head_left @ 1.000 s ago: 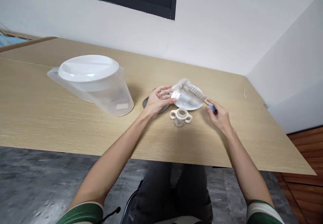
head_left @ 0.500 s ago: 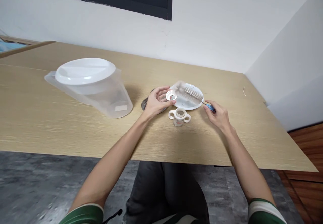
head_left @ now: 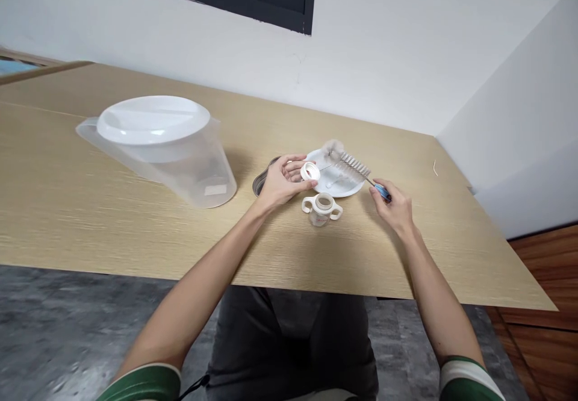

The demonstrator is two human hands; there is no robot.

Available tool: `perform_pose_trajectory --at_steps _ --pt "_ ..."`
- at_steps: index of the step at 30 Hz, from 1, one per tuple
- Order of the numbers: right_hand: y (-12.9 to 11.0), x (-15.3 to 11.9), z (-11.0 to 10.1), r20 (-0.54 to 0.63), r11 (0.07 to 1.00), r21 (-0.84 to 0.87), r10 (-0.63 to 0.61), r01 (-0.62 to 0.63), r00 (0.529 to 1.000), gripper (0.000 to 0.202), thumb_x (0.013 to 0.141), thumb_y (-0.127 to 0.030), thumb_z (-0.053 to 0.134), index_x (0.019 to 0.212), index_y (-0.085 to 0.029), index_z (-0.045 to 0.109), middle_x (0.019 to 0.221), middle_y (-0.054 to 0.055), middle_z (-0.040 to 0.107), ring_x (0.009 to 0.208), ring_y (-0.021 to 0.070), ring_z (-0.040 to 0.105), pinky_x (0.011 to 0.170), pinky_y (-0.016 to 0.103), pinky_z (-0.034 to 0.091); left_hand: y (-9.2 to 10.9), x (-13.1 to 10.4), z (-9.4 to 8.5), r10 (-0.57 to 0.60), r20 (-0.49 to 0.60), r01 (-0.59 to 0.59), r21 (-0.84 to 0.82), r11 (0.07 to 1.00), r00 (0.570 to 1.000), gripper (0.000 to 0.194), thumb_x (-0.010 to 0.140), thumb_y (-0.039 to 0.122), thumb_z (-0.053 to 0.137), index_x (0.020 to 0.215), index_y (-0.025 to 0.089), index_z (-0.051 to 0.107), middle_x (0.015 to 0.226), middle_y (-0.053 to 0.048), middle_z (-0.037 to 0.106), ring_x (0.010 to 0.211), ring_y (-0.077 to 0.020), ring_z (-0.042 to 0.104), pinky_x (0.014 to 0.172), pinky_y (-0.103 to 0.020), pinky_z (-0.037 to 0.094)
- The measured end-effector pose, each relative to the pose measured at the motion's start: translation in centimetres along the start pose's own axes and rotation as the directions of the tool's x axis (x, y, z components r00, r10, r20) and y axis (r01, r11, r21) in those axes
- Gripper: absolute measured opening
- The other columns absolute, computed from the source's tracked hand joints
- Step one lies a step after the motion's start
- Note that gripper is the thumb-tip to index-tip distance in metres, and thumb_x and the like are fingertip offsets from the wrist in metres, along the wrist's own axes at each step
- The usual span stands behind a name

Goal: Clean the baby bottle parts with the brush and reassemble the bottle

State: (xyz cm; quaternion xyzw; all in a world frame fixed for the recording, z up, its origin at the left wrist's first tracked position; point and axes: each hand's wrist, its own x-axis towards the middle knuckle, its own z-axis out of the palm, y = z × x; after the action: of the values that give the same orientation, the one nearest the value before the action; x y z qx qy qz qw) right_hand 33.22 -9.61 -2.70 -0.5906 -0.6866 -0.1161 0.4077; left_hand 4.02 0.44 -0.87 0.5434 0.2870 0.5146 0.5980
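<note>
White wall (head_left: pixel 383 64) at the back, table (head_left: pixel 478 256) runs up to it. We have a tall clear pitcher (head_left: pixel 194 169), white lid on, pale label low down, in the left part of the surface, well back from the near edge. White plate (head_left: pixel 345 193) lies right of the pitcher, well in from both the near and far edges. Left hand (head_left: pixel 280 181): fingers curved, pinching a white ring (head_left: pixel 304 176). Right hand (head_left: pixel 394 205): fingers closed round the blue handle of a brush (head_left: pixel 355 165). We see the brush slanting over the plate, bristles toward the far edge, fluffy tip near the ring; we can't tell if they touch. Grey tin (head_left: pixel 257 186) sits at the plate's left, mostly hidden by the left hand. Clear bottle (head_left: pixel 320 217), two pale handles, open mouth up, stands upright just off the plate on the near-edge side, between the hands. The ring is held up at the plate's left rim, its hole partly facing us. Small clear item (head_left: pixel 335 182) on the plate, too faint for us to name. Thin white strip (head_left: pixel 435 168) lies near the surface's right edge, toward the far right corner.
</note>
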Motion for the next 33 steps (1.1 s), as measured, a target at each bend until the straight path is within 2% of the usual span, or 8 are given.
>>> perform_pose_trajectory --at_steps 5,8,11,15,20,25,30,33 --pt "-0.32 -0.17 0.03 -0.012 0.999 0.044 -0.029 0.029 1.000 0.032 0.099 -0.044 0.058 0.111 -0.020 0.074 0.099 0.009 0.080 0.075 0.0189 0.074 0.067 0.030 0.060 0.31 -0.12 0.37 0.029 0.002 -0.029 0.002 1.000 1.000 0.061 0.049 0.024 0.097 0.104 0.015 0.071 0.112 -0.011 0.076 0.104 -0.0239 0.072 0.104 -0.043 0.055" --pt "-0.56 -0.24 0.29 0.039 0.992 0.073 -0.102 0.099 0.994 0.030 0.099 -0.042 0.059 0.112 -0.021 0.074 0.105 0.010 0.080 0.084 0.0208 0.077 0.074 0.032 0.062 0.23 -0.05 0.38 0.029 -0.001 -0.029 -0.016 0.999 1.000 0.060 0.050 0.029 0.098 0.104 0.016 0.073 0.109 -0.010 0.076 0.105 -0.0253 0.072 0.103 -0.044 0.055" --pt "-0.33 -0.15 0.45 0.050 0.993 0.059 -0.109 0.106 0.993 0.028 0.099 -0.040 0.058 0.112 -0.021 0.074 0.107 0.010 0.080 0.090 0.0218 0.078 0.078 0.033 0.063 0.13 0.13 0.12 0.014 -0.002 -0.014 -0.044 0.999 1.000 0.063 0.053 0.033 0.098 0.107 0.015 0.074 0.115 -0.012 0.076 0.110 -0.0253 0.071 0.102 -0.040 0.055" --pt "0.10 0.01 0.28 -0.005 0.998 0.016 -0.059 0.059 0.998 0.030 0.099 -0.041 0.059 0.111 -0.019 0.075 0.105 0.011 0.080 0.087 0.0220 0.078 0.075 0.033 0.062 -0.09 0.42 -0.21 -0.033 -0.026 0.031 -0.069 0.997 0.999 0.064 0.060 0.046 0.096 0.110 0.015 0.071 0.104 -0.011 0.077 0.091 -0.0186 0.072 0.090 -0.032 0.057" --pt "-0.32 -0.08 0.10 -0.030 0.997 0.027 -0.074 0.074 0.997 0.031 0.100 -0.043 0.058 0.112 -0.020 0.075 0.105 0.010 0.080 0.087 0.0217 0.077 0.075 0.033 0.062 -0.57 0.78 -0.29 -0.030 -0.019 0.029 -0.062 0.998 0.999 0.055 0.065 0.065 0.086 0.084 0.017 0.070 0.084 -0.004 0.072 0.074 -0.0132 0.067 0.076 -0.027 0.055" --pt "-0.51 -0.06 0.38 0.041 0.993 0.037 -0.110 0.108 0.993 0.029 0.100 -0.040 0.057 0.114 -0.021 0.074 0.107 0.010 0.080 0.090 0.0222 0.078 0.079 0.034 0.062 -0.50 0.69 -0.27 -0.022 0.019 0.023 -0.071 0.997 1.000 0.054 0.066 0.068 0.083 0.076 0.018 0.065 0.087 -0.002 0.068 0.075 -0.0126 0.066 0.076 -0.027 0.056" --pt "-0.28 0.07 0.16 -0.046 1.000 0.006 -0.023 0.023 0.999 0.030 0.100 -0.042 0.057 0.111 -0.020 0.075 0.106 0.010 0.080 0.089 0.0227 0.077 0.077 0.034 0.062 -0.17 0.41 -0.08 -0.035 0.025 0.038 -0.094 0.995 0.999 0.053 0.068 0.068 0.082 0.082 0.019 0.069 0.093 -0.004 0.070 0.078 -0.0132 0.066 0.076 -0.027 0.057" --pt "-0.55 0.04 -0.02 -0.061 0.998 0.033 -0.056 0.058 0.997 0.030 0.100 -0.042 0.057 0.111 -0.020 0.075 0.105 0.010 0.080 0.086 0.0220 0.077 0.076 0.033 0.061 -0.22 0.46 -0.08 -0.047 0.048 0.052 -0.111 0.992 0.998 0.053 0.069 0.069 0.082 0.077 0.019 0.068 0.086 -0.003 0.069 0.075 -0.0134 0.065 0.075 -0.028 0.057"
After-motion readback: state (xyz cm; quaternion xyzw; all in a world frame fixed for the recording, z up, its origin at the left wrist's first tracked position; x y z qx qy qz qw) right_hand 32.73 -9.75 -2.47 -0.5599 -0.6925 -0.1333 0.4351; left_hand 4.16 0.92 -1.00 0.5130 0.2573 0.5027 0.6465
